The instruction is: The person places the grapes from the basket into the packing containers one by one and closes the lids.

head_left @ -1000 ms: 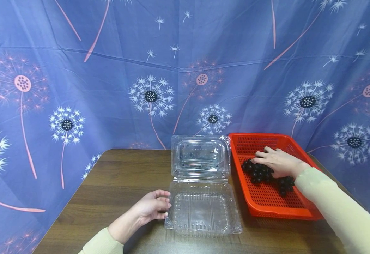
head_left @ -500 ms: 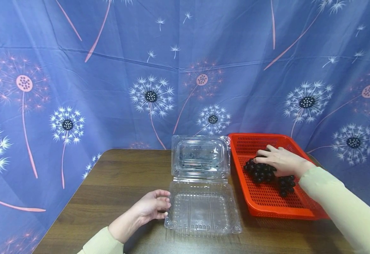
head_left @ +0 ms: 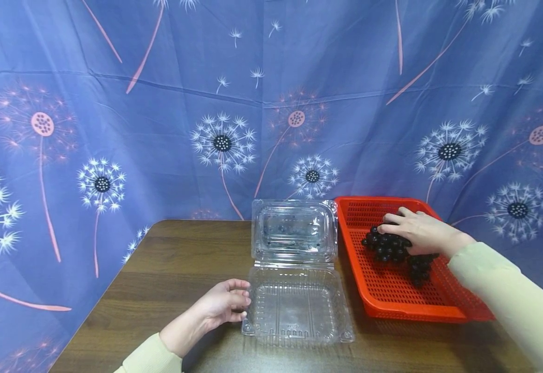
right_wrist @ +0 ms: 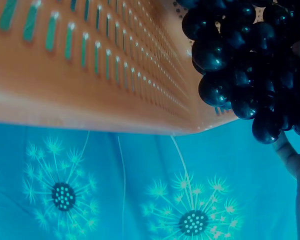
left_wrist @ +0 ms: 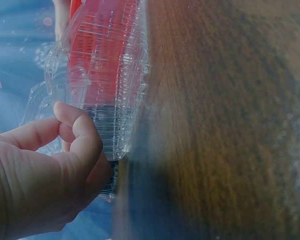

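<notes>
In the head view, a clear plastic clamshell container [head_left: 294, 313] stands with its lid [head_left: 294, 228] raised toward the back. My left hand [head_left: 224, 304] holds its left edge between thumb and curled fingers; the left wrist view shows the fingertips right at the clear rim [left_wrist: 52, 75]. To the right, my right hand [head_left: 420, 232] reaches into a red plastic basket [head_left: 415, 311] and grips a bunch of black grapes [head_left: 386, 247]. Fingers show on both sides of the grapes [right_wrist: 240, 65] in the right wrist view. More grapes [head_left: 419, 272] hang or lie just below the palm.
A brown wooden table [head_left: 178, 259] bears the container and basket side by side. The basket's perforated wall rises between my right hand and the container. Behind hangs a blue dandelion-print cloth [head_left: 159, 129].
My right hand has moved a little to the right and back within the basket, and the grapes in its grip have shifted right with it. My left hand has stayed at the container's edge.
</notes>
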Motion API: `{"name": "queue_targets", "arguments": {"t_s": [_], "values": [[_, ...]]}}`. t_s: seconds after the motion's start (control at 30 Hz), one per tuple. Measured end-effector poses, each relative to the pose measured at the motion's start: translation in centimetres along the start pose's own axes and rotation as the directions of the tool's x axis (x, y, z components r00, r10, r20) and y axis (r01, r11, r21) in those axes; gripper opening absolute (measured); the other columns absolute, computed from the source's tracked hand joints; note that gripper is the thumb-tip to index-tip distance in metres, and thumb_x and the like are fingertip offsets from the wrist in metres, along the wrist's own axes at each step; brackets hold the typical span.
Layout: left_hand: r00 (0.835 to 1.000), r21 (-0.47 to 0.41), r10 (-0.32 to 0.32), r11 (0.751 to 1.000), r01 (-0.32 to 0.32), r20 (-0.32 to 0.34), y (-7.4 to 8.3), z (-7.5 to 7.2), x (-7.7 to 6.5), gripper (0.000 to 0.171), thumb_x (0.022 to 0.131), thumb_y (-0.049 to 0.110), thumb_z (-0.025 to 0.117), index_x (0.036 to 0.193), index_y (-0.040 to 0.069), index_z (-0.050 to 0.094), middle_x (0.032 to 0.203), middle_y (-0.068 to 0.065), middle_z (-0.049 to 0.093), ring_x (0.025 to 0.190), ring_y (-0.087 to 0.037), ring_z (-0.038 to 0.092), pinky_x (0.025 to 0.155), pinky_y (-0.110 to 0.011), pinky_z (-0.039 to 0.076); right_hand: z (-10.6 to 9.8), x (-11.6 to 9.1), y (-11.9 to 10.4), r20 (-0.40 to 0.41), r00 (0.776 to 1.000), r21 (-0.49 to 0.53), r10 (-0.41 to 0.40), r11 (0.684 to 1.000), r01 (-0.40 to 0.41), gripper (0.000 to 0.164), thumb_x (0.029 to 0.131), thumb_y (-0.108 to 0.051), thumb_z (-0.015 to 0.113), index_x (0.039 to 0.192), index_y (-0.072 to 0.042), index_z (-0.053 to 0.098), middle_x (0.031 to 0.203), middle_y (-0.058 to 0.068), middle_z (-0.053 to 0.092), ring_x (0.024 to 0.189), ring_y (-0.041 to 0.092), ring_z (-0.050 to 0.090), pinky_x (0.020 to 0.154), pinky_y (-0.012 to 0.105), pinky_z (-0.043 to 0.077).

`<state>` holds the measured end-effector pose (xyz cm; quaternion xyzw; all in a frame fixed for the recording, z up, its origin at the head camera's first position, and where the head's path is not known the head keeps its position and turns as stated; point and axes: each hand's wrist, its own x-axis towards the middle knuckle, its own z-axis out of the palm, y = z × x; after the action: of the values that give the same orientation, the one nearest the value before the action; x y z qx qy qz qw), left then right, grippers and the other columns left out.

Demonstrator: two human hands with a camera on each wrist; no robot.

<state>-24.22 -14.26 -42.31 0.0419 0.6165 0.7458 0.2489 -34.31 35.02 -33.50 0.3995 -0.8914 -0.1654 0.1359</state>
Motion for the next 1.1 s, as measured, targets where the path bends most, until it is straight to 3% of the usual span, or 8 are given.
{"name": "queue_targets", "arguments": {"t_s": [0.33,0.67,1.1], "values": [[1.000,0.000,-0.009,1.000,0.009,0.006,-0.1,-0.3,0.2,0.046,0.081,-0.007,0.055,0.122,-0.006,0.035,0.086,-0.001,0.048,0.071,-0.009,0.050,0.062,-0.022,0.049,-1.6,0.1,0.1,-0.027,0.999,-0.007,0.020,1.000,-0.020,0.072,0.052,-0.011,0.084,0.117,-0.025,0.059,0.114,0.002,0.051,0.088,0.027,0.046,0.048,0.033,0.039],[1.000,0.006,-0.018,1.000,0.018,0.009,0.0,-0.8,0.5,0.046,0.081,-0.007,0.055,0.123,-0.007,0.035,0.086,-0.001,0.048,0.070,-0.009,0.050,0.062,-0.022,0.049,-4.1,0.2,0.2,0.024,0.997,-0.012,0.070,0.998,-0.069,0.076,0.052,-0.014,0.087,0.121,-0.022,0.058,0.122,0.009,0.052,0.091,0.031,0.048,0.049,0.038,0.043],[1.000,0.007,-0.019,1.000,0.019,0.015,0.7,-1.1,0.6,0.046,0.081,-0.007,0.055,0.122,-0.006,0.036,0.086,-0.002,0.048,0.071,-0.010,0.050,0.063,-0.022,0.049,-7.5,0.9,0.7,-0.014,0.998,-0.049,0.062,0.997,-0.063,0.075,0.052,-0.013,0.085,0.121,-0.025,0.057,0.118,0.008,0.050,0.090,0.031,0.049,0.049,0.041,0.045]]}}
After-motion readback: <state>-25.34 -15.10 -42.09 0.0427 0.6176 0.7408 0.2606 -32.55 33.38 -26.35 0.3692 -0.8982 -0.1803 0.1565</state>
